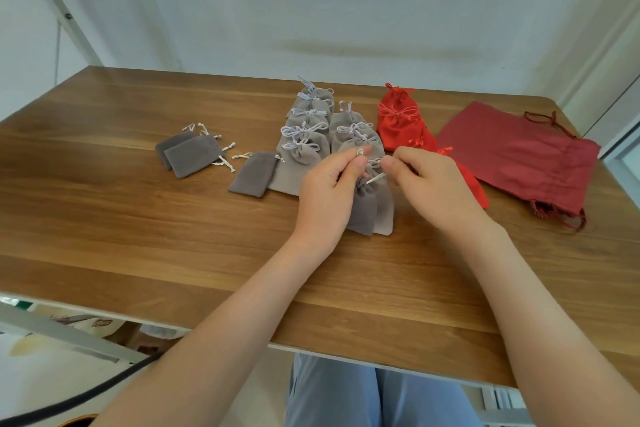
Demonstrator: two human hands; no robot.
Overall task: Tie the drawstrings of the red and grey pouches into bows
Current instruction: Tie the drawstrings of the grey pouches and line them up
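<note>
Head camera shows my left hand (329,184) pinching a small loop of the pale drawstring (360,151), while my right hand (426,180) pinches the same cord just beside it. Both work over the neck of a dark grey pouch (363,208), which lies on a paler pouch (386,215) on the tabletop (138,236). I judge the pouch light and limp — a hard tug would drag it — and the cord thin, soft, a little slick. Best hold is fingertips on the cord close to the knot, never the fabric. Beyond my right hand the red pouches (398,125) lie nearby.
</note>
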